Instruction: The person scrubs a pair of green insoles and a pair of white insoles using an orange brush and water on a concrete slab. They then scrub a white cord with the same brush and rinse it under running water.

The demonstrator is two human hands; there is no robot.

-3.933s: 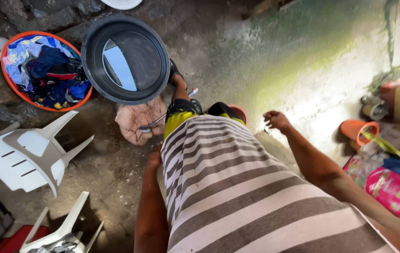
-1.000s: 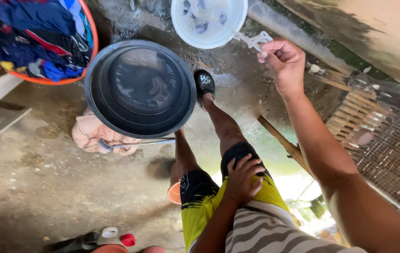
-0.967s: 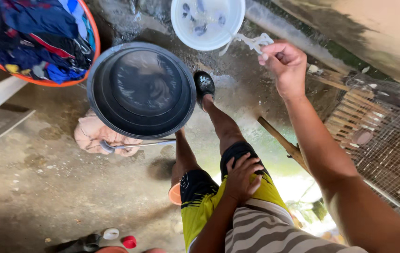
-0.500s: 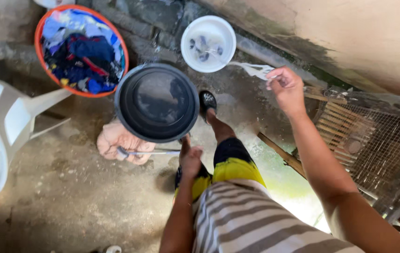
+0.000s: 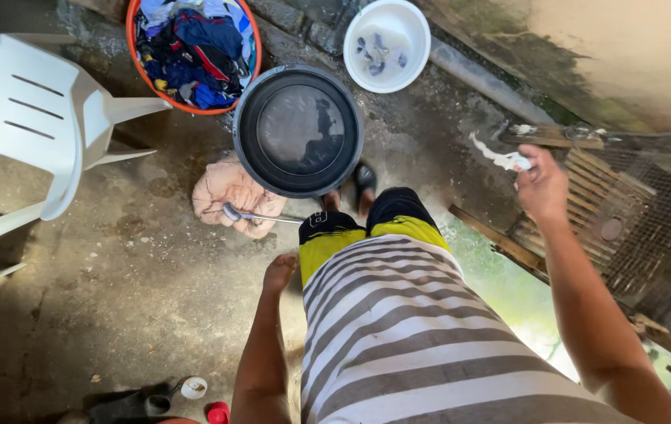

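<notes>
I stand over a black basin (image 5: pixel 298 129) that holds water. My right hand (image 5: pixel 541 184) is stretched out to the right and pinches a small white wrapper (image 5: pixel 506 158), held above the wet concrete near a wooden slatted rack (image 5: pixel 614 224). Beside my striped shirt and yellow-black shorts my left hand (image 5: pixel 279 272) hangs down with nothing in it, fingers loose. Just left of the basin a pinkish cloth (image 5: pixel 229 192) lies on the ground, with a metal spoon (image 5: pixel 253 214) across it.
An orange basket of clothes (image 5: pixel 194 47) and a white bowl (image 5: pixel 386 43) with small items stand against the wall behind the basin. A tipped white plastic chair (image 5: pixel 37 126) lies at the left. Small caps (image 5: pixel 192 387) lie on the floor by my feet.
My right hand has come back from near the white bowl toward the rack, still holding the wrapper. My left hand has dropped from my hip to my side.
</notes>
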